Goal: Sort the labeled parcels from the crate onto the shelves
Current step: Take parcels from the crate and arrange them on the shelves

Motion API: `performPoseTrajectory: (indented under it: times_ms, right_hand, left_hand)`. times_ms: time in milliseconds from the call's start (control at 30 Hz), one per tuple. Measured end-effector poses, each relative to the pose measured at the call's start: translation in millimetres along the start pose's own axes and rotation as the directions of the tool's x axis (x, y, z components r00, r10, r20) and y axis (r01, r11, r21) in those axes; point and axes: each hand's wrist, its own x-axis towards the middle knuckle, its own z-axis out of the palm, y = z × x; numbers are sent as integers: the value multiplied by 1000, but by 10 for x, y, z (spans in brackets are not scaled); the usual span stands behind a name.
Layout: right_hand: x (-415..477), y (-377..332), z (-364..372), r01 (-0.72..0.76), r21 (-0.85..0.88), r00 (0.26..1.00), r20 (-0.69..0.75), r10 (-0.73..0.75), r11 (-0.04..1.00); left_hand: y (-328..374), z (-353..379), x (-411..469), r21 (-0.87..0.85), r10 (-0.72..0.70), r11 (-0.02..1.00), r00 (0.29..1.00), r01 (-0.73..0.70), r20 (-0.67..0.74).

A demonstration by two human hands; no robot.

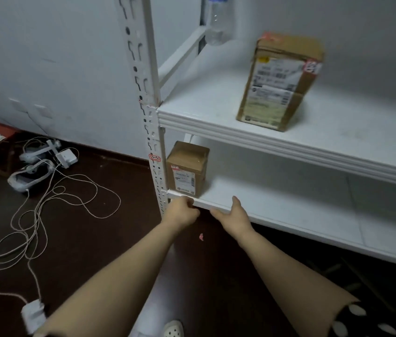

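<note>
Left hand (183, 211) has its fingers curled on the front lip of the lower shelf (289, 210), thumb on top. Right hand (234, 216) is just beside it, fingers mostly straight along the same lip, holding nothing. Small parcel (187, 169) stands upright in the lower shelf's left corner. Larger parcel (279, 81) stands on the upper shelf (204, 103).

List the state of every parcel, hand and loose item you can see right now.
Small parcel: upright, closed, at left end of lower shelf.
Large parcel: upright, closed, on upper shelf.
Left hand: fingers curled at lower shelf's front edge, no parcel; grip unclear.
Right hand: open against that edge, holding nothing.
Cables: loose, tangled on the floor.
</note>
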Motion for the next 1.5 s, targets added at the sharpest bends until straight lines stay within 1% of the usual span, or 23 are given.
performPoseTrajectory:
  times_ms: [67,133,200,267,333,400,533,633,700,833,967,1033,1100,1167,1233,1267,1333,1433,1500]
  right_hand:
    - [-275,22,-205,-10,33,1000,-1,11,999]
    - [-573,56,-427,-8,70,999,-35,10,998]
    - [-894,174,-634,-23,102,994,-103,34,995]
    - [-1205,322,-800,-51,148,984,-159,75,988]
    - [-1557,517,-911,-81,218,961,-243,134,973]
    - [-1987,761,-956,-126,328,918,-320,235,936]
    - [-2917,1339,-820,-206,524,822,-367,437,827]
    - [-3685,1763,-699,-218,637,725,-401,559,739]
    - [-4263,2051,-623,-209,695,648,-428,630,688]
    - [-5514,2633,-464,-144,789,426,-495,758,597]
    - [-6851,3125,-198,-55,844,220,-511,831,534]
    - [-7587,3374,33,-41,856,117,-508,853,515]
    - [-8363,3625,304,-27,871,19,-491,871,491]
    - [-9120,3828,596,-12,893,-97,-448,889,449]
    - [-9806,3988,882,43,915,-201,-386,900,402]
    - [-10101,4058,998,82,919,-229,-358,905,385]
    - [-10565,4201,1178,137,917,-271,-329,905,375]
    - [-11027,4420,1349,190,904,-333,-308,891,384]
    - [-11247,4593,1433,207,900,-392,-283,875,384]
  left_hand:
    - [193,26,-250,84,64,994,997,-67,39]
    - [399,77,-470,179,133,973,987,-146,86]
    - [586,174,-707,274,213,927,962,-255,174]
    - [752,276,-919,352,288,861,921,-369,262]
    - [862,392,-1141,408,348,775,865,-482,361]
    - [940,546,-1400,427,382,691,797,-583,469]
    - [946,972,-2068,403,409,540,649,-739,642]
    - [922,1376,-2736,351,404,445,534,-824,743]
    - [895,1654,-3275,293,414,365,436,-884,799]
    - [710,2230,-4523,140,376,187,202,-972,904]
    - [378,2771,-5977,-24,320,27,-14,-999,947]
    - [94,3023,-6787,-105,300,-12,-104,-994,948]
    - [-265,3254,-7588,-202,268,-20,-200,-979,943]
    - [-670,3423,-8323,-294,197,-33,-295,-955,935]
    - [-1028,3501,-8960,-359,128,-53,-363,-932,923]
    - [-1177,3562,-9228,-382,98,-61,-387,-922,917]
    - [-1391,3674,-9686,-407,40,-62,-410,-911,911]
    - [-1565,3846,-10245,-445,11,-83,-448,-891,894]
    - [-1679,3988,-10562,-482,5,-110,-485,-869,874]
